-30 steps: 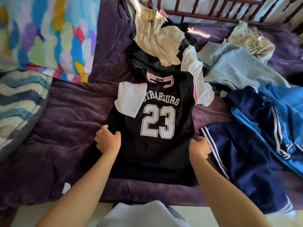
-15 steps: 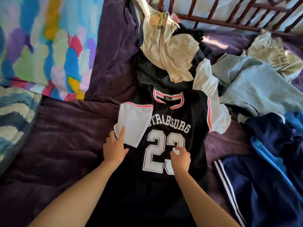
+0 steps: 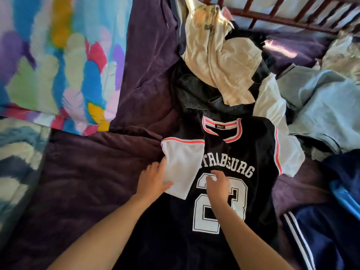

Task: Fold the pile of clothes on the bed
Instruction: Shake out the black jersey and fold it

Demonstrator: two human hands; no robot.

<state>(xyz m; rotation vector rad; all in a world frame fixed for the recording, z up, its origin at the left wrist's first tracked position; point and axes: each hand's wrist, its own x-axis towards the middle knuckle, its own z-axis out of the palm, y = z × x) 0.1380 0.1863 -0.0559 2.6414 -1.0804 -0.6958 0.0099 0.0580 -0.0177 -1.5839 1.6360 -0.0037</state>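
A black jersey (image 3: 243,152) with "STRASBURG 23" in white lies face up on the purple bedcover (image 3: 87,182). Its white left sleeve (image 3: 183,162) is folded in over the chest; the right sleeve (image 3: 290,154) lies spread out. My left hand (image 3: 153,180) presses flat on the outer edge of the folded sleeve. On the printed number rests my right hand (image 3: 218,184), fingers bent, tips touching the cloth. Behind the jersey lies the pile: a cream garment (image 3: 224,61) on top of a dark one (image 3: 194,90).
A light blue garment (image 3: 321,98) and a navy white-striped garment (image 3: 321,240) lie on the right, with bright blue cloth (image 3: 344,197) at the edge. A many-coloured pillow (image 3: 58,55) and a chevron blanket (image 3: 15,162) lie on the left. A wooden rail (image 3: 282,18) runs along the back.
Both hands have left the jersey's lower sides and moved up. The left now lies on the folded sleeve and the right on the number. The camera has come closer.
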